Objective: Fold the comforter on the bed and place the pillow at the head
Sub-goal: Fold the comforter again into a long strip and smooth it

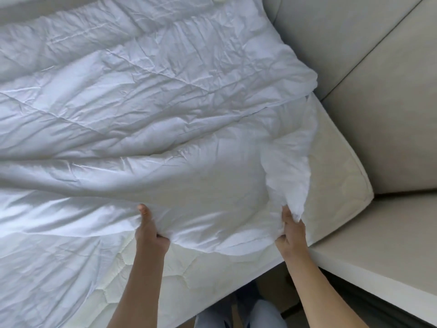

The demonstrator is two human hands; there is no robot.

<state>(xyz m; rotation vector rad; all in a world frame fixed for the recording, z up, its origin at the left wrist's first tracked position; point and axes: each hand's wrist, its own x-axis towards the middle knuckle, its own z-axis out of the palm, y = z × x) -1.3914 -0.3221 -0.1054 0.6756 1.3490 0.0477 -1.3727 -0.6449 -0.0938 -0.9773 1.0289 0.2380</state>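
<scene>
**White comforter gripped at the near edge of the bed**

White quilted fabric fills most of the view. Nearest the camera, two bare forearms reach up from the bottom edge of the frame, cut off below the elbows, with pale trousers (248, 313) partly seen between them.

Each hand grips the near hem of the comforter (142, 110). The left hand (151, 235) has its thumb laid flat on top of the cloth, and its fingers (163, 239) curl under the hem, mostly hidden by the fabric. The right hand (292, 233) pinches a bunched, ruffled fold at the comforter's near right corner; its fingers are largely buried in the cloth, so how each one lies is hard to make out.

Below the lifted hem the quilted mattress (194, 268) shows bare along the bed's near edge and again as a strip along the right edge up to the near right corner.

Farther off, the comforter spreads across the bed, creased and rumpled, with stitched diagonal lines and long soft folds running left to right. Its right border lies just inside the bed's right edge; its left and far parts run out of the frame.

Beige padded panels (369, 67) stand beside the bed's right edge. No pillow can be made out.
</scene>
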